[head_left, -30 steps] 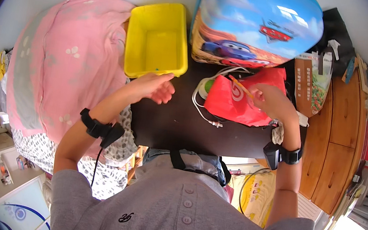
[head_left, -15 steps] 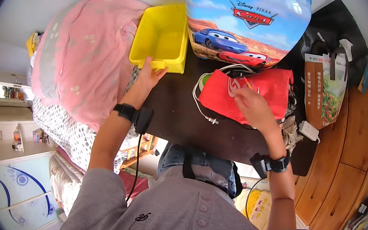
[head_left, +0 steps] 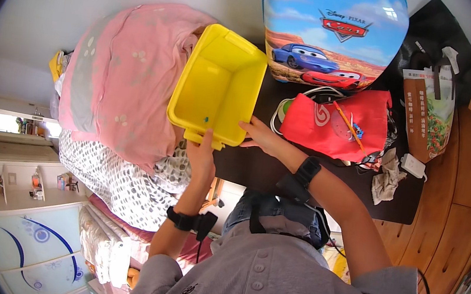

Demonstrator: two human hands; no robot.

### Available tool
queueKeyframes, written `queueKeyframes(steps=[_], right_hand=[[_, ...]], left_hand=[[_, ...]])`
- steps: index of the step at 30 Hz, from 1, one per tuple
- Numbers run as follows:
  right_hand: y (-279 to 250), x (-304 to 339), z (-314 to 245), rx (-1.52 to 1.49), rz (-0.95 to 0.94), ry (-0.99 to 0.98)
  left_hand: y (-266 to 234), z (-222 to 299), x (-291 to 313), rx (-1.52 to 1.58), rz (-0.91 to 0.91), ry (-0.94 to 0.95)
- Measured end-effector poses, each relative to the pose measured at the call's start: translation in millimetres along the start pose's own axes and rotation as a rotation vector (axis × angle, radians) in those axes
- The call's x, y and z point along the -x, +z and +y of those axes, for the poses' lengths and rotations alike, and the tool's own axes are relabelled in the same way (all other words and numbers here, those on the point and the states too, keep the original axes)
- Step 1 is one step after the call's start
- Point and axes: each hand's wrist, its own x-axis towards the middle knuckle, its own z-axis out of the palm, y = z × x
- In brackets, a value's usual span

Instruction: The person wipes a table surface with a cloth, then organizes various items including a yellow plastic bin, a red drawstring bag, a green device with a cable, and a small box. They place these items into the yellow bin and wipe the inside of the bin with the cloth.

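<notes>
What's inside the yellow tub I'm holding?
The yellow tub looks nearly empty: one small green speck lies on its floor near the front wall. Both hands, left and right, grip its near edge, hiding nothing inside.

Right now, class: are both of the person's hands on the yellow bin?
Yes: the left hand grips the yellow bin at its near rim, and the right hand holds its near corner.

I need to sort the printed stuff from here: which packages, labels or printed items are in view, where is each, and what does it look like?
Child's suitcase: far side of the table, rounded, blue sky print with cartoon cars.
Paper bag: right of the suitcase, upright, brown with green vegetable picture.
Red cloth bag: flat on the table, white round logo.
</notes>
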Motion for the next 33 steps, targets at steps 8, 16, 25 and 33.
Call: queueKeyframes(steps=[8, 16, 25, 33], right_hand=[[37, -47, 39, -0.52, -0.278, 0.001], [54, -99, 60, -0.602, -0.4, -0.19], [55, -101, 50, -0.933, -0.285, -0.398], [57, -119, 33, -1.139, -0.151, -0.559]], left_hand=[[-56, -6, 19, -0.596, -0.131, 0.353], [-85, -4, -6, -0.886, -0.326, 0.804], [-107, -13, -49, -0.918, -0.452, 0.838], [-104, -30, -64, -0.789, -0.438, 0.702]])
